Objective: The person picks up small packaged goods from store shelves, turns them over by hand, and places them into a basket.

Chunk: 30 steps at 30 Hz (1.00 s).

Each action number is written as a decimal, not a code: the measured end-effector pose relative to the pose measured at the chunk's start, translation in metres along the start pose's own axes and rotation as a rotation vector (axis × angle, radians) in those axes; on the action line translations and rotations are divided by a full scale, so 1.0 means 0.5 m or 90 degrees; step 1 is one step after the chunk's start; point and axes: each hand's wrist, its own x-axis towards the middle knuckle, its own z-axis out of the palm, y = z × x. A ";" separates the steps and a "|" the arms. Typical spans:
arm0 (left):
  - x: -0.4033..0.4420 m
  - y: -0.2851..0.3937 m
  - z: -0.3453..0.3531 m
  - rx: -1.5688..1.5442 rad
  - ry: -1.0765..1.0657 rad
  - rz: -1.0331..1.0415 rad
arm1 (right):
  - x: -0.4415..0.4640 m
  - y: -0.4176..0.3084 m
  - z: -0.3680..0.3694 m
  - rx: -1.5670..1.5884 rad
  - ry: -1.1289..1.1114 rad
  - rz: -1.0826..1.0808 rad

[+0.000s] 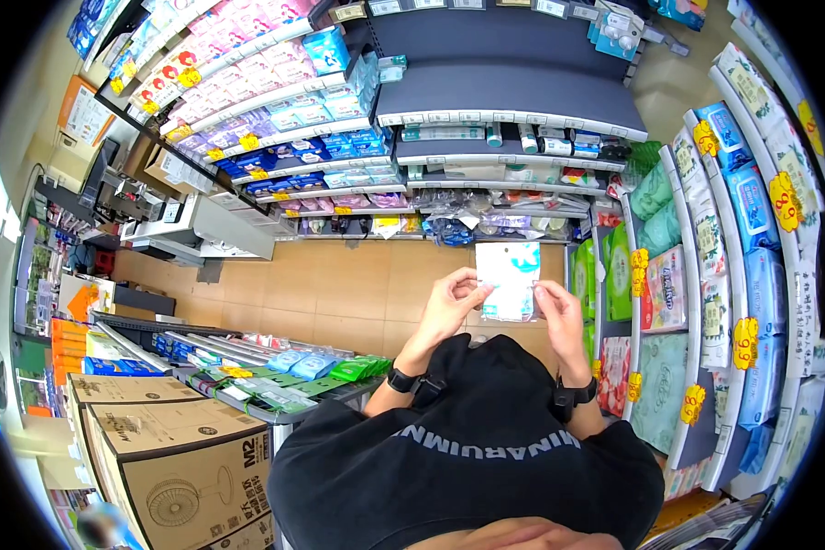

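A small flat packet [509, 268], white with blue print and a clear lower edge, is held up in front of my chest. My left hand [451, 304] pinches its left side between thumb and fingers. On the opposite edge, the fingers of my right hand [560, 310] are closed on the packet too. A small hole shows near its top, and what is inside cannot be made out. Dark bands circle both wrists.
Shelves of pink and blue packs [247, 78] stand ahead on the left, beside a dark shelf [513, 92]. Wipes and tissue packs [752, 206] fill the right-hand shelves. Cardboard fan boxes [183, 467] and a low display of packets [302, 365] are at left, by the tiled floor [357, 284].
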 end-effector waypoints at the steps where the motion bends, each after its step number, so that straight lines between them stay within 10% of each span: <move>1: -0.003 0.005 0.002 -0.014 0.001 0.006 | -0.005 -0.007 -0.002 0.024 0.008 0.009; 30: -0.341 -0.051 0.138 -0.003 -0.051 0.037 | -0.408 -0.007 -0.022 0.043 0.082 0.001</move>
